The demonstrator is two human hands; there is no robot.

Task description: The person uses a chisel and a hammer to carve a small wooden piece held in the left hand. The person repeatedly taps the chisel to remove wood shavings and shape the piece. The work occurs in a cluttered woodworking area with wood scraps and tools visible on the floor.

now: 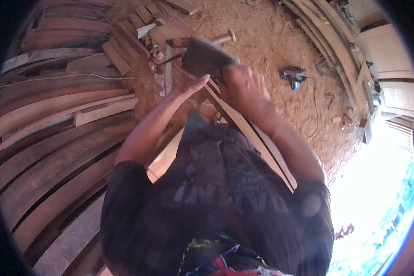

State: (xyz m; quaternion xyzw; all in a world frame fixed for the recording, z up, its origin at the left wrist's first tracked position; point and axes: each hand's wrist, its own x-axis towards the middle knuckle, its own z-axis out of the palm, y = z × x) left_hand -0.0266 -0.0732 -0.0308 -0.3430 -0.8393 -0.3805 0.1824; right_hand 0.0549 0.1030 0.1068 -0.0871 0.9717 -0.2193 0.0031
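Earth-brown, crumbly floor (pixel 262 27) under most of the work; taking 12 o'clock as straight ahead of the worker, stacked planks (pixel 46 133) fill the flank around 9, a thin pale cord (pixel 101 77) lying across them. Bright opening (pixel 377 179) between 3 and 4, washed out. At 12, just above centre, a broad dark blade (pixel 207 57) is up between both hands. Right hand (pixel 246 87): on the blade's 4 o'clock end, grip closed round it, the part inside the fist hidden from me. Left hand (pixel 192 86): at the blade's 7 o'clock edge, thumb stretched toward 2, fingers tucked out of sight; cannot tell whether that grip is wide or narrow. Long narrow board (pixel 261 146) runs from between the hands down toward 4 o'clock, along the inside of the right forearm. Shorter pale board (pixel 164 158) at 8, inside the left forearm. Just beyond the blade, past 12, a pale stick (pixel 224 38) with a knobbed end. Offcuts (pixel 170 31) heaped toward 11. Dark power tool (pixel 293 76) on the floor at 2, well apart from the hands; long timbers (pixel 324 23) farther out, between 1 and 2.
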